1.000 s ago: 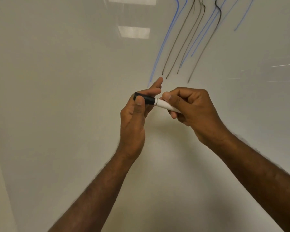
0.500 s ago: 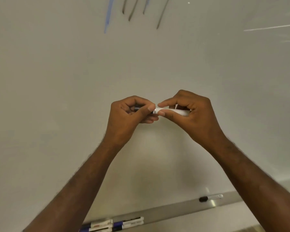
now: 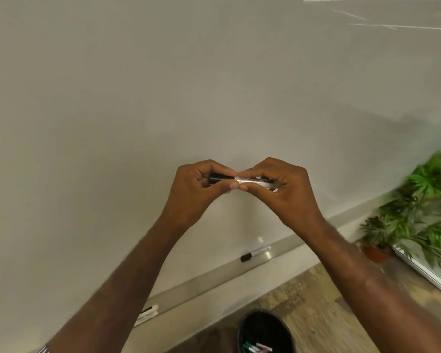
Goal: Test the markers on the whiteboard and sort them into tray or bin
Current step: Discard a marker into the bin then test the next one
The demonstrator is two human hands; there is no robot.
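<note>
Now view has dropped: tray (image 3: 214, 276) and bin (image 3: 242, 329) at 6 o'clock appear. Left hand (image 3: 199, 192) pinches black cap (image 3: 220, 177), right hand (image 3: 288, 192) pinches marker (image 3: 252, 180) barrel; capped, sorting likely next.

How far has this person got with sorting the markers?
Some sorting looks done: a few markers lie in the black bin, and others rest on the whiteboard tray, one black-capped and a couple further left. In hand now: the left hand holds the black cap end and the right hand the white barrel of one marker. That marker is not yet sorted.
</note>
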